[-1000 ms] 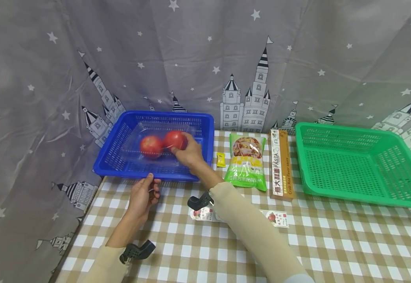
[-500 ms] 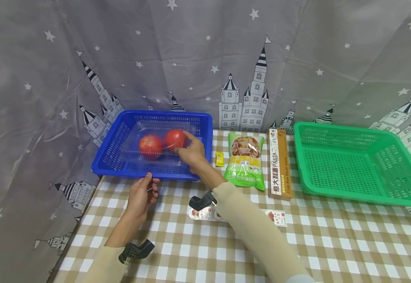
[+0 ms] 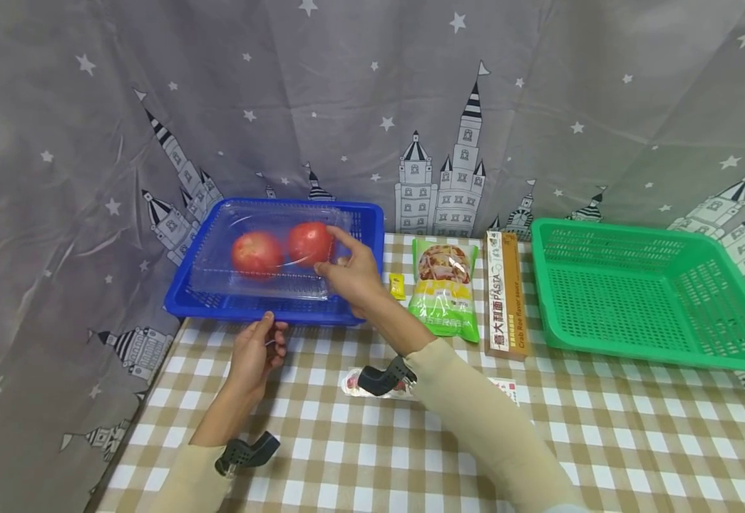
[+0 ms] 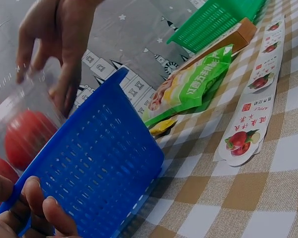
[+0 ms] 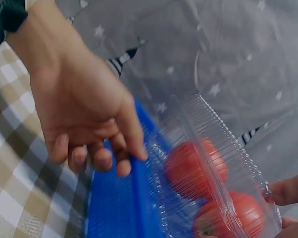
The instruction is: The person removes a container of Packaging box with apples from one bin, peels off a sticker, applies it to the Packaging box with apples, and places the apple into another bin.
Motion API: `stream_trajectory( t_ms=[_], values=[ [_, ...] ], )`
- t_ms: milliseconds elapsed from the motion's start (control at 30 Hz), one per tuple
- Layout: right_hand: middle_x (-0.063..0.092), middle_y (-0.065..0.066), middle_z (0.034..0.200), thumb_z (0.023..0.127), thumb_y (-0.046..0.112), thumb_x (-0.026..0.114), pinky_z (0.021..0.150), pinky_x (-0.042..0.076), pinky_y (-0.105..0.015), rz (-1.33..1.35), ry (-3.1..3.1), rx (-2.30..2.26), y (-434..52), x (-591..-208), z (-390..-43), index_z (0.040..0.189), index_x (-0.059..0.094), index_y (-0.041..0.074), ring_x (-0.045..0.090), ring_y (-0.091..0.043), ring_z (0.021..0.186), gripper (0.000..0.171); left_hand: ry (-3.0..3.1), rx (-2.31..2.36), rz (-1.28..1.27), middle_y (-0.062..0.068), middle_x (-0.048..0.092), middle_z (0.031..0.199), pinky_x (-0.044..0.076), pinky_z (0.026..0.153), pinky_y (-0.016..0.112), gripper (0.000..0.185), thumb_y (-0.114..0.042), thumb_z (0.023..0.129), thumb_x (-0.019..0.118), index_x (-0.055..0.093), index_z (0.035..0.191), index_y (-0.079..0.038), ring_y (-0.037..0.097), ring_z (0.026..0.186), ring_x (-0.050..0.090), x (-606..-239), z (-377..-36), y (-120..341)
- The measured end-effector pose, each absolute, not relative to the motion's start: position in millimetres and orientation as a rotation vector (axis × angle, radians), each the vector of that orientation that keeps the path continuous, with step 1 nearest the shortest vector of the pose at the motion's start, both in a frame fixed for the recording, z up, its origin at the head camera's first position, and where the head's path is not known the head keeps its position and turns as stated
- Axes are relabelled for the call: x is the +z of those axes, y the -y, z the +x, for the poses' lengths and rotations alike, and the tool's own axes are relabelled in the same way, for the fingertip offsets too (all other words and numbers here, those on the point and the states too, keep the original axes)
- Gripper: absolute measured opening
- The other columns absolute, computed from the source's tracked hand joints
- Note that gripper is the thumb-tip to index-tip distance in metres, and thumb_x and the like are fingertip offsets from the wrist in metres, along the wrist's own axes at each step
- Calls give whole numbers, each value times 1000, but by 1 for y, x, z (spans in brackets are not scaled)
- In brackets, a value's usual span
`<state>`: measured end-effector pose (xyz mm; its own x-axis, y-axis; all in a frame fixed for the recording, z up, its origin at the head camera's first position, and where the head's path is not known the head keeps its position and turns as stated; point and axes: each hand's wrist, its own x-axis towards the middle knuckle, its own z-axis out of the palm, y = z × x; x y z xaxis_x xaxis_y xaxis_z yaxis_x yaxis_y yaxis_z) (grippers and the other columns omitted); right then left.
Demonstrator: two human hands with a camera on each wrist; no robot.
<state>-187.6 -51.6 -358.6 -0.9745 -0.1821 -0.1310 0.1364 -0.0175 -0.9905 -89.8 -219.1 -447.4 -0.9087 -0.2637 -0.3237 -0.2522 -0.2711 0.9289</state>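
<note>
My right hand holds the right end of a clear plastic clamshell box with two red tomatoes inside. The box is above the blue basket and overlaps its rim in the head view. In the right wrist view, fingers and thumb pinch the edge of the box. At the basket's near side, my left hand grips the rim, its thumb over the top and its fingers curled against the outer wall, as the left wrist view shows too.
Right of the basket lie a small yellow packet, a green food bag and a long pasta box. A green basket stands farther right. Under the right forearm lies a white strip with apple pictures on the checked tablecloth.
My right hand has lifted the box of tomatoes up from inside the blue basket, slightly toward the left. The left hand has stayed at the rim.
</note>
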Motion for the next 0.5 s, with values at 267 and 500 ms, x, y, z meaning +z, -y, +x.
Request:
stream_trajectory(
  t_ms=[267,500],
  values=[
    [47,-9,85,83,-10,69,63,58,-38,-186,-1915,-2094,25,-340,-164,144,52,22,51,-13,66,71,1887,-2417,637,-2,50,67,36,44,17,33,-28,106,44,63,87,-8,8,54,47,-446,-90,218],
    [44,-13,104,83,-11,66,60,54,-28,-234,-1895,-2068,0,-334,-142,144,51,24,47,-16,82,72,1906,-2378,645,-2,51,67,38,46,17,28,-17,106,41,56,84,-9,7,54,48,-447,-90,218]
  ],
)
